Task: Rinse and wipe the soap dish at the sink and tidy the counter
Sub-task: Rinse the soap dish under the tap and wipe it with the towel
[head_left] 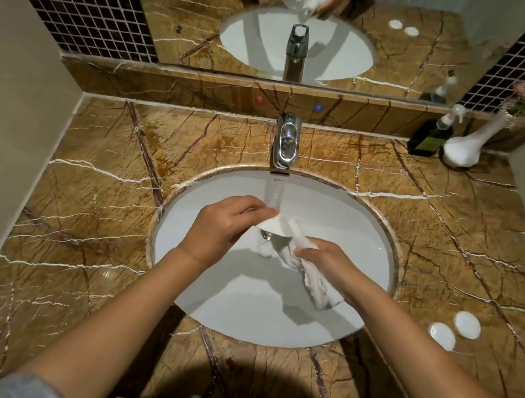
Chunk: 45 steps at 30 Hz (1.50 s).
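Note:
Over the white sink basin [237, 299], my left hand [222, 223] grips a white soap dish [275, 227] under the stream running from the chrome tap [286, 142]. A white cloth [314, 277] is bunched in my right hand [324, 257], with one end pressed against the dish and the other end hanging toward me. Part of the dish is hidden by my fingers and the cloth.
Two round white soaps [467, 324] [442, 336] lie on the brown marble counter [83, 221] to the right of the basin. A dark pump bottle [433, 137] and a white vase [462, 147] with pink flowers stand at the back right. A mirror [301, 21] rises behind the tap.

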Each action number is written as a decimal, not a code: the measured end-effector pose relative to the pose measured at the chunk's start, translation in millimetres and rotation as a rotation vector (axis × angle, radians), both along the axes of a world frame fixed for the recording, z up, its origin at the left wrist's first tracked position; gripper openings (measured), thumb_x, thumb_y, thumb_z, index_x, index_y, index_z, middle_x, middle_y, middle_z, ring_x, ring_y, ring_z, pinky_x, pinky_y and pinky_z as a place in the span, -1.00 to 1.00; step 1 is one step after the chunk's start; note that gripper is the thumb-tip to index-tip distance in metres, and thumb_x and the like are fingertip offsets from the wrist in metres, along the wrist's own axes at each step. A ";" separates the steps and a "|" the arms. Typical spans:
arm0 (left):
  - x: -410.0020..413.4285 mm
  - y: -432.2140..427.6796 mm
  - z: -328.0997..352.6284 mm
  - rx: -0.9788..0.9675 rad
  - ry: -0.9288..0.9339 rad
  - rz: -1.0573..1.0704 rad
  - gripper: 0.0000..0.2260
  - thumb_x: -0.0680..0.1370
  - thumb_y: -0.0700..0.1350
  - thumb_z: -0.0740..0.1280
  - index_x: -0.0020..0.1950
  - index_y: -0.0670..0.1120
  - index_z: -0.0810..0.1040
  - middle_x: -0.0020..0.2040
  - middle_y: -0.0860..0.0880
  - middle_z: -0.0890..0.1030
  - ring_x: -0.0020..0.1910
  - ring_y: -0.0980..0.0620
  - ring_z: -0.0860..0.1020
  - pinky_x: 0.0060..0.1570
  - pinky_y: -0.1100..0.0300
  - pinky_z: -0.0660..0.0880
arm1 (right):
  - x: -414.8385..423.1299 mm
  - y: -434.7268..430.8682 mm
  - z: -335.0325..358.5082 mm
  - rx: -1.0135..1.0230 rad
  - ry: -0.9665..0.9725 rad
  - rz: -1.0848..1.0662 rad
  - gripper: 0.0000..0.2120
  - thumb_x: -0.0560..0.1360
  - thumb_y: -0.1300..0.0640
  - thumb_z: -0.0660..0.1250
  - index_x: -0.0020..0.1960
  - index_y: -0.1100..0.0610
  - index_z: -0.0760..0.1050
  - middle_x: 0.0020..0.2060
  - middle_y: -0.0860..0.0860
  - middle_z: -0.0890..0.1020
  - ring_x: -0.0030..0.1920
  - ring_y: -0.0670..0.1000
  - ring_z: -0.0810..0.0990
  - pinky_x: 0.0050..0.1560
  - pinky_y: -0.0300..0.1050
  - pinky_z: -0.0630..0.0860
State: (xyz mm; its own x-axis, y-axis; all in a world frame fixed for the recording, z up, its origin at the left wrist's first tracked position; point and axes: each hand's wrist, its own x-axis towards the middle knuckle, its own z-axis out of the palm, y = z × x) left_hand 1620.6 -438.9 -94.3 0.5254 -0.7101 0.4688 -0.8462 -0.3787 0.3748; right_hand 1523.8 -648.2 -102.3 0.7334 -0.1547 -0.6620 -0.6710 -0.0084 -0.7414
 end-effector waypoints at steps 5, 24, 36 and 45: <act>-5.9 -5.1 -1.2 0.054 -0.054 -0.126 -0.67 0.49 -0.36 0.40 0.19 -0.07 0.64 -0.01 -0.12 0.66 -0.02 -0.14 0.61 -0.30 0.05 0.57 | 17.5 -18.9 10.5 -0.067 -0.140 -0.066 -0.82 0.48 0.21 0.34 -0.02 -0.04 0.60 0.02 0.08 0.69 -0.12 0.01 0.64 -0.09 -0.15 0.51; -15.4 -4.3 -10.2 0.159 -0.102 -0.224 -0.68 0.49 -0.31 0.41 0.21 -0.07 0.62 0.03 -0.12 0.65 -0.14 -0.10 0.50 -0.26 0.13 0.48 | 28.1 -19.9 12.9 -0.184 -0.227 0.389 -0.69 0.48 0.33 0.28 0.10 0.01 0.58 0.02 0.02 0.66 0.01 0.01 0.59 -0.03 -0.18 0.49; -9.0 -1.5 -2.7 0.107 0.121 -0.022 -0.19 0.38 -0.39 0.44 0.51 0.01 0.17 0.18 -0.12 0.48 -0.13 -0.10 0.56 -0.31 0.03 0.56 | -0.1 0.6 30.4 -0.569 -0.580 0.555 -0.59 0.51 0.08 0.22 0.30 -0.28 0.40 -0.03 0.05 0.46 -0.06 0.07 0.53 -0.05 0.08 0.52; -4.4 15.5 -17.3 0.104 -0.001 -0.004 -0.80 0.45 -0.31 0.46 0.04 -0.14 0.68 -0.05 -0.05 0.70 -0.18 -0.13 0.61 -0.36 0.05 0.57 | -25.6 -55.5 -2.4 -0.667 -0.310 0.606 -0.64 0.51 0.17 0.25 0.21 -0.20 0.50 -0.03 -0.08 0.53 0.00 -0.01 0.55 -0.02 -0.07 0.50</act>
